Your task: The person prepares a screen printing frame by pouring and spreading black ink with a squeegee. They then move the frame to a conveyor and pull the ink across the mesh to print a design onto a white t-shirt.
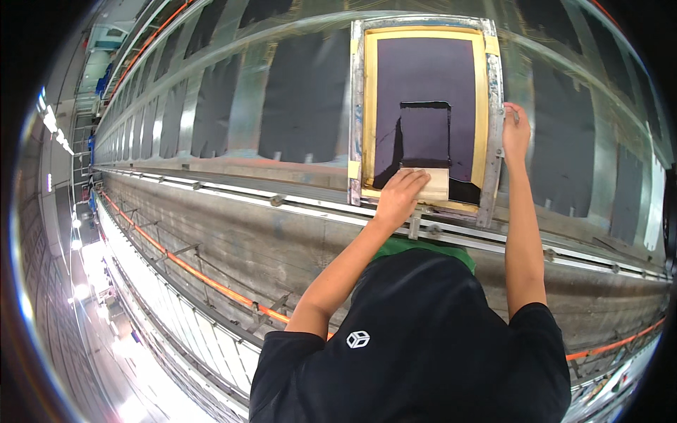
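Note:
A screen printing frame (356, 106) with yellow tape along its inner edges lies on the long table in front of me. Black ink (465, 192) pools at the near end of its dark mesh (423, 70), and a thin ink outline marks a rectangle there. My left hand (402, 197) is closed on a wooden-handled squeegee (435, 185) at the near end of the mesh. The squeegee's blade edge is hidden. My right hand (516, 130) grips the right side rail of the frame, fingertips on its outer edge.
Dark fabric panels (303, 99) lie in a row along the table on both sides of the frame. A metal rail (310, 204) with small stops runs along the near table edge. Behind me passes an orange pipe (218, 287).

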A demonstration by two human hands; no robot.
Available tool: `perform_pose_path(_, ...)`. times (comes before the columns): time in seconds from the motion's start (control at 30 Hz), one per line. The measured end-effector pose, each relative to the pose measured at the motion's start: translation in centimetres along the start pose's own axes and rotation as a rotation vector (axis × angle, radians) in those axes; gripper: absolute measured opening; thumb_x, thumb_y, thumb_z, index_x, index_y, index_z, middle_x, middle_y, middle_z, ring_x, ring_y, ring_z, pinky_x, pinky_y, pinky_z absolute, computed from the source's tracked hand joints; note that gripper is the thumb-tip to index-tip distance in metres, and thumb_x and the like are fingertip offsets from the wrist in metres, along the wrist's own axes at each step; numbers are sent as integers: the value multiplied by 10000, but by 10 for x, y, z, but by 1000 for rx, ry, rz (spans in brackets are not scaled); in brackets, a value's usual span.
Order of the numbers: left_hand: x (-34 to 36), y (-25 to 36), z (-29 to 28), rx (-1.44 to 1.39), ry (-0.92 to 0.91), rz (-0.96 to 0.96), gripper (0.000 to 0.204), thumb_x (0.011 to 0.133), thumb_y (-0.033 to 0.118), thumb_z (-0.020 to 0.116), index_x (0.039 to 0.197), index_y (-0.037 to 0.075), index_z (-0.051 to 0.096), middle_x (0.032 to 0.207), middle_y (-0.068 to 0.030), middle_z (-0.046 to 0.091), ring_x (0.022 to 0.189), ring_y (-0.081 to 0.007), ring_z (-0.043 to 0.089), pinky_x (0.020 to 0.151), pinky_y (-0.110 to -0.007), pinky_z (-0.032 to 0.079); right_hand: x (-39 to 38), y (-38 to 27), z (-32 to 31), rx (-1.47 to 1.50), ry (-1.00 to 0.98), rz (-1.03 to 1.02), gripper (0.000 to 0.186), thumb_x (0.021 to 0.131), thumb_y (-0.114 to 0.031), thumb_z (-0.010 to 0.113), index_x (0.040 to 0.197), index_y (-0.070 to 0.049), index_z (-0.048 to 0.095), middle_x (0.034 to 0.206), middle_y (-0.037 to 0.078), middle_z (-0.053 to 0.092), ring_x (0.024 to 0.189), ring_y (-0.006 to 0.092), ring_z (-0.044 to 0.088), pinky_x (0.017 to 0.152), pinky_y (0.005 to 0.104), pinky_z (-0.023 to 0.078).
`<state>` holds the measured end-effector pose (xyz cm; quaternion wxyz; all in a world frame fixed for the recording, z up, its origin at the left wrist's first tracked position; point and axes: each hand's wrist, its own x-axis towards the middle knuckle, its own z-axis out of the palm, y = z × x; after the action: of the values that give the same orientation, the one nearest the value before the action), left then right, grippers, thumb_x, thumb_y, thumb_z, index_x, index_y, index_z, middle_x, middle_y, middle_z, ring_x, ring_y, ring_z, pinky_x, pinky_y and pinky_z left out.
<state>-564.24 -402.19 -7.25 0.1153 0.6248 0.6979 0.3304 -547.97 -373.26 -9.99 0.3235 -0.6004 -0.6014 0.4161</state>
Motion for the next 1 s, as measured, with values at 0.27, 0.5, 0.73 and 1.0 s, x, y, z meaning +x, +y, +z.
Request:
perform_pose_path(0.27,-59,-157,-152,64,5,-85,540,620,-110,646,1141,29,667,1167,-121,679,1116,-333,614,996,-426,498,-105,-64,222,154,11,-81,185,996,-237,578,1076,-111,687,623,44,526,584,152,501,622,336,436)
perform_pose_path(0.5,-90,-230,-209,133,-75,-121,535,668,-67,685,1187,59,679,1229,-92,677,1151,-317,613,1011,-412,497,-150,-108,297,73,0,-44,176,996,-237,578,1071,-117,682,563,35,459,533,148,452,578,355,395)
perform_pose_path(0.73,-118,-250,-222,124,-130,-70,520,696,-74,661,1192,77,691,1255,-77,674,1169,-319,608,1063,-444,475,-142,-96,313,-70,11,-29,177,998,-244,568,1074,-128,678,609,117,546,567,233,526,616,398,435)
perform_pose_path(1.0,-44,-289,-217,113,-48,-23,445,707,-102,617,1111,62,704,1176,-94,699,1121,-346,625,1016,-450,490,-145,-104,310,-198,-81,70,224,1017,-283,503,1141,-147,630,684,174,618,691,391,631,698,490,474)
